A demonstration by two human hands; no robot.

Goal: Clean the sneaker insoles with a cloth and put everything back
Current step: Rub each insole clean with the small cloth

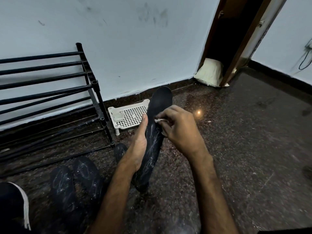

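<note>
A: What's nearest?

B: Left of the held insole [159, 105], close to the person, a sneaker [11, 205] and two loose insoles [63, 188] lie on the floor [219, 149].

A: The hands?

B: The left hand [139, 146] grips its left edge, thumb along the rim. The right hand [179, 127], at its right edge, pinches a small cloth [158, 120] against its face, about midway.

A: Its long axis?

B: Heel towards the person, toe away. White streaks lie heelward of the cloth; I'd wipe that way next.

A: Beyond?

B: A white tray [130, 115], just left.
</note>
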